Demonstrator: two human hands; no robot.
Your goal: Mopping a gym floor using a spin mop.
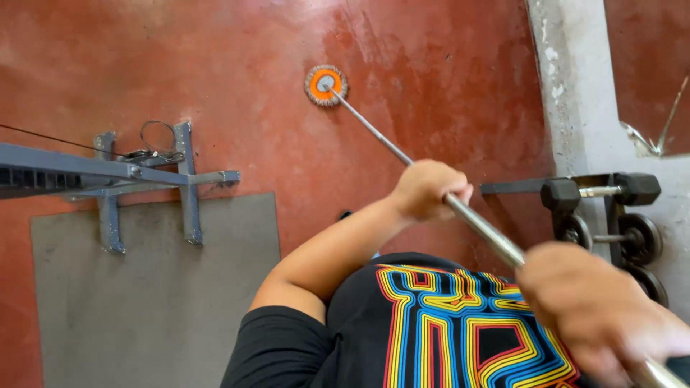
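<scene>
Fingers of both hands wrapped around a long silver metal mop pole [483, 228], held slanting over the red floor [215, 65].

Nearest the camera, the blurred hand [600, 309] at the picture's right clasps the pole's upper end, fingers [575, 345] curled shut on it; whether it is the left or right I cannot tell for sure. Farther down, the other hand [425, 188] grips mid-shaft with fingers pressed together. The pole looks stiff, light and smooth, likely slippery, best held with hands spaced apart. Its round orange-and-white mop head [326, 85] rests on the floor farthest away. A grey floor mat [158, 302], blue-grey steel frame [144, 179] and black dumbbell rack [611, 215] stand aside.
</scene>
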